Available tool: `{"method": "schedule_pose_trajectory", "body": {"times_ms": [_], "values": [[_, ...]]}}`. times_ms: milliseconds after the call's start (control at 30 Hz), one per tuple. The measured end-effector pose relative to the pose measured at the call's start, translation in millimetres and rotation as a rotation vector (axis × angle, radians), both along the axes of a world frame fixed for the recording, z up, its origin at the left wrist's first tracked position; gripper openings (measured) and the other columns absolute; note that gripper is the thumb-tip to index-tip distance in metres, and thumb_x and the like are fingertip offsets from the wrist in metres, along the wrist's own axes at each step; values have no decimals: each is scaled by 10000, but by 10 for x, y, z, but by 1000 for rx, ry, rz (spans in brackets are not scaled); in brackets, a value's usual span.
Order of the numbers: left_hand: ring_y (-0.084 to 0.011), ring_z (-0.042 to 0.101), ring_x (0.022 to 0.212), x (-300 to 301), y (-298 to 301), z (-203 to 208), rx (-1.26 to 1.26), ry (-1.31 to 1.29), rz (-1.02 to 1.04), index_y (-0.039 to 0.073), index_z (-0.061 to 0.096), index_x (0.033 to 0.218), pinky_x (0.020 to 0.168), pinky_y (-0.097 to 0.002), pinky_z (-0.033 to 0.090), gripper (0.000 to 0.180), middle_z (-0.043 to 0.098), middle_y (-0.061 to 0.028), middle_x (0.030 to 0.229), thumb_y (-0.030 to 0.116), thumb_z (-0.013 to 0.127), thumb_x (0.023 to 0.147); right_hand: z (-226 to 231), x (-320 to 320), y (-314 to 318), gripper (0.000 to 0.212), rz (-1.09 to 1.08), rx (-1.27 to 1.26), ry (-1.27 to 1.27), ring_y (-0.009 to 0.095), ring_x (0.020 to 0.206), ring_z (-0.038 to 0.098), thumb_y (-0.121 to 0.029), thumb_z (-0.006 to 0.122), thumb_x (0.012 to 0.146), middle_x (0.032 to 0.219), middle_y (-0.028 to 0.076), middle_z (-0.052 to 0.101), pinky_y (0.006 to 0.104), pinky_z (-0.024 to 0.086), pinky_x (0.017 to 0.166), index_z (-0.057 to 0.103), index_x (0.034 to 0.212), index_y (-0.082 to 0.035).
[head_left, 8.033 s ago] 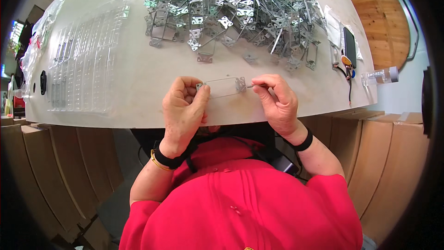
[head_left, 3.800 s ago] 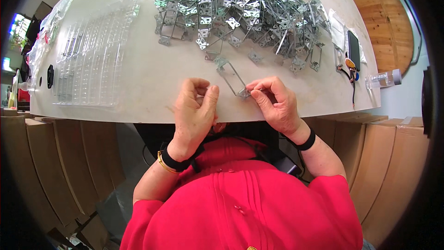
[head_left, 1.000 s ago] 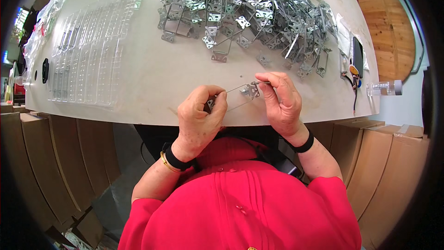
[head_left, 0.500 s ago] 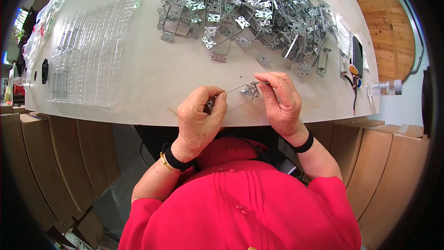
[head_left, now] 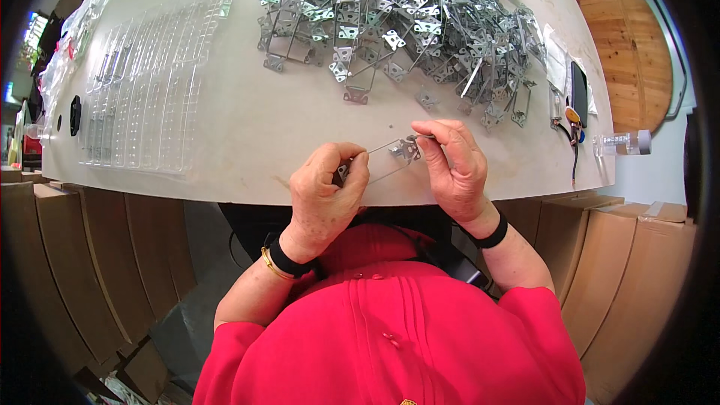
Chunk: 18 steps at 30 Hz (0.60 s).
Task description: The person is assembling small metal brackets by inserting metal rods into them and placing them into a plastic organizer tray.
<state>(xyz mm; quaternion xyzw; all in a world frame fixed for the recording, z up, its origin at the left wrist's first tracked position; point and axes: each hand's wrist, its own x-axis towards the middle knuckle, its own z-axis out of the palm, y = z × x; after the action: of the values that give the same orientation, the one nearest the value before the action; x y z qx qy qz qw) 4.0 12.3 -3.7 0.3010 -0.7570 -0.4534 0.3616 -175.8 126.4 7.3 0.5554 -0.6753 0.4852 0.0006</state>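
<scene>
Between my hands, above the near edge of the table, is a metal wire bracket (head_left: pixel 406 150) with two thin rods and a punched plate at each end. My left hand (head_left: pixel 327 187) is closed, thumb and forefinger pinching the bracket's left end, which is mostly hidden by the fingers. At the other end, the thumb and forefinger of my right hand (head_left: pixel 454 169) pinch the edge of the plate. Beyond my hands lies a large heap of similar metal brackets (head_left: pixel 360 34), with one loose plate end (head_left: pixel 426 98) at its near side.
On the left of the white table (head_left: pixel 247 150) lies a clear plastic tray (head_left: pixel 161 105) with several metal parts in its slots. A black object (head_left: pixel 75 115) sits beside it. At the right are a phone (head_left: pixel 578 84), a cable and a clear bottle (head_left: pixel 622 143). Cardboard boxes (head_left: pixel 611 270) flank me.
Almost nothing differs. Both hands keep their pinch on the wire bracket, with only a very slight shift of the fingers and the view.
</scene>
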Motion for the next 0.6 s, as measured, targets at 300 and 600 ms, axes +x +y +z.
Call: {"method": "schedule_pose_trajectory", "body": {"times_ms": [300, 600], "values": [[-62, 555, 653, -8, -1, 5, -10, 6, 3, 25, 717, 965, 591, -245, 460, 68, 665, -20, 780, -2, 763, 922, -33, -4, 10, 179, -15, 3, -89, 184, 810, 675, 28, 749, 954, 1005, 97, 702, 285, 550, 721, 701, 1118, -27], [-61, 548, 652, -8, 4, 23, 18, -9, 11, 24, 716, 960, 588, -244, 453, 65, 659, -16, 774, 4, 765, 922, -15, -23, 3, 149, -1, 9, -67, 178, 801, 665, 16, 760, 950, 982, 86, 694, 299, 547, 711, 695, 1075, -35]]}}
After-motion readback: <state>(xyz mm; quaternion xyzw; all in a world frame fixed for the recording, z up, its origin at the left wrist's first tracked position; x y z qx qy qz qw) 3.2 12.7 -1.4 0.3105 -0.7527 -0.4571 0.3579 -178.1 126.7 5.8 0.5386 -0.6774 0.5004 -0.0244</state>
